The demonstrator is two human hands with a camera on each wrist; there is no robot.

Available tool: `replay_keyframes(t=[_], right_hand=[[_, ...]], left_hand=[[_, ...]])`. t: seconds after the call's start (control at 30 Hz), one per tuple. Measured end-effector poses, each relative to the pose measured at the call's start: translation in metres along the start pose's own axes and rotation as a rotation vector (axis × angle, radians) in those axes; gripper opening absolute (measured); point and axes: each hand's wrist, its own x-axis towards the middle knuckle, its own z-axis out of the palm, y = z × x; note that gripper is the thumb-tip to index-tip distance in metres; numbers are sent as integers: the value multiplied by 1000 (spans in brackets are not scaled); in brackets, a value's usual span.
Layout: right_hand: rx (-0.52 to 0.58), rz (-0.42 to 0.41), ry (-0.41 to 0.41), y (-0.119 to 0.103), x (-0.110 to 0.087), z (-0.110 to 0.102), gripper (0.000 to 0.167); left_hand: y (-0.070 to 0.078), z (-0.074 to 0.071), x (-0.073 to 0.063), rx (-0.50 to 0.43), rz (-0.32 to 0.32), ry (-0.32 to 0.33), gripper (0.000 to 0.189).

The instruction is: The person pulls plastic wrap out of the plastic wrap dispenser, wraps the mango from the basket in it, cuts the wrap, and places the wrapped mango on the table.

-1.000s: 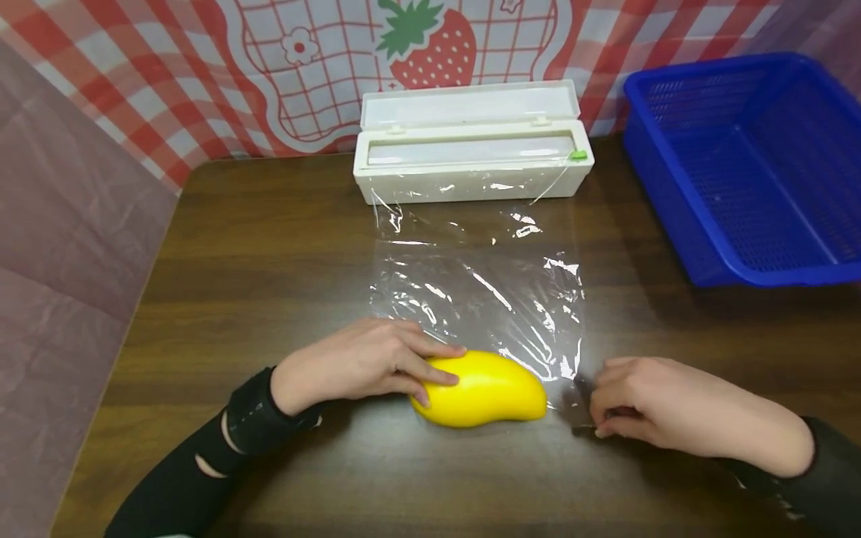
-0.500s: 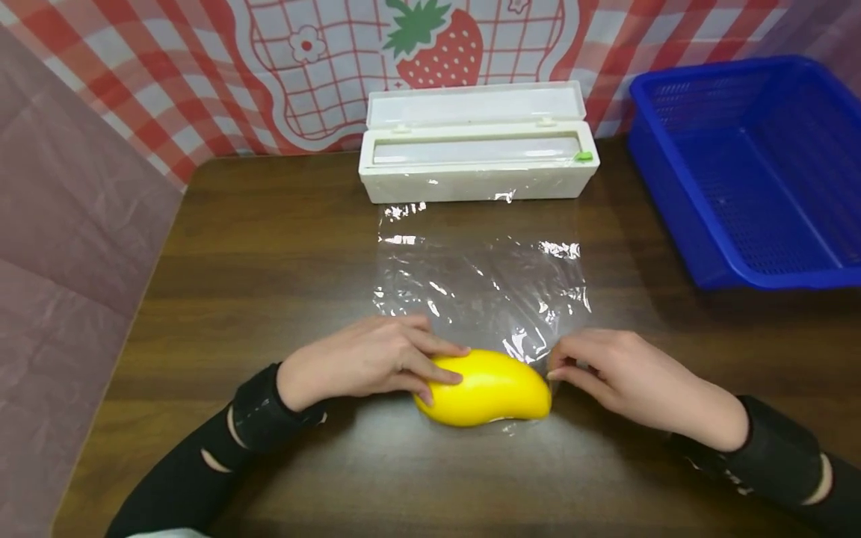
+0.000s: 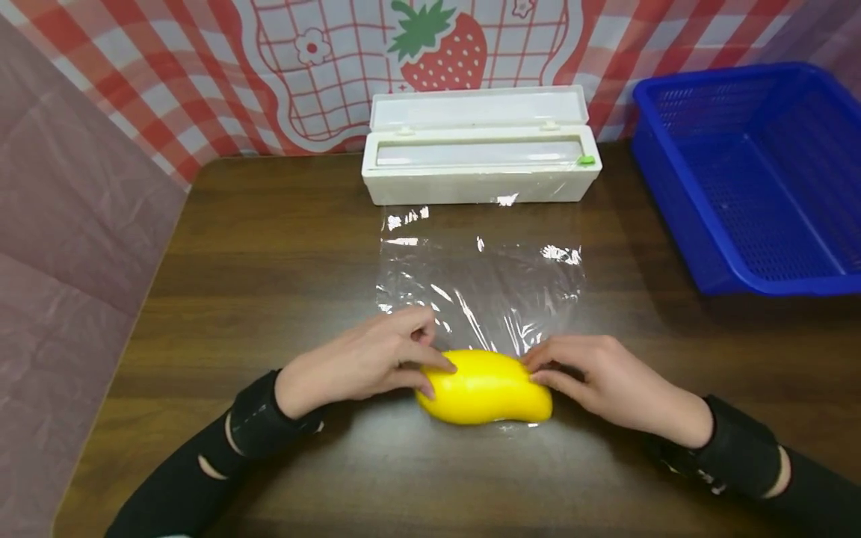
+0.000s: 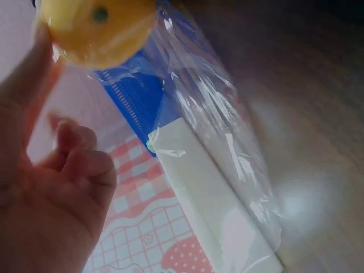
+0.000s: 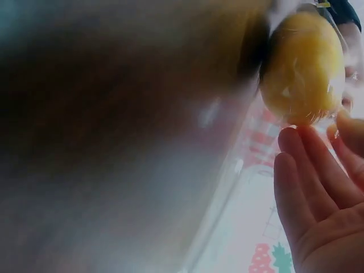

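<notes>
A smooth yellow mango (image 3: 487, 388) lies on the wooden table at the near end of a clear sheet of plastic wrap (image 3: 480, 284). Its round left end is held between the thumb and index finger of my left hand (image 3: 366, 362); the other fingers curl away above it. At the mango's upper right side, my right hand (image 3: 599, 377) pinches the wrap with thumb and fingertips against the fruit. In the right wrist view, shiny film covers the mango's end (image 5: 307, 74). The left wrist view shows a dark green spot on the other end (image 4: 100, 14) and film trailing from the fruit.
The wrap runs back to a white dispenser box (image 3: 480, 187) with a raised lid and a green slider (image 3: 586, 160). A blue plastic basket (image 3: 706, 217) stands at the back right. A red-checked strawberry cloth (image 3: 336, 75) hangs behind the table (image 3: 269, 246).
My right hand has moved left from beside the mango to its upper right side, bringing the wrap's edge against it. My left hand stays at the left end, with its upper fingers now curled off.
</notes>
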Motion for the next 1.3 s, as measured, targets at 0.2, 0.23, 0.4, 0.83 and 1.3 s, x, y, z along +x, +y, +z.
replay_keyframes(t=[0.2, 0.23, 0.4, 0.83, 1.3], right_hand=[[-94, 31, -46, -14, -11, -1, 46], [-103, 35, -54, -16, -12, -1, 51], [-156, 26, -85, -21, -18, -2, 71], [-265, 26, -143, -17, -17, 5, 87], [-152, 136, -161, -10, -7, 3, 68]], left_hand=[[0, 2, -5, -85, -135, 28, 38], [0, 3, -5, -97, -132, 21, 37], [0, 6, -8, -141, -118, 5, 27], [14, 14, -12, -8, -105, 195, 15], [22, 28, -15, 171, -150, 213, 58]])
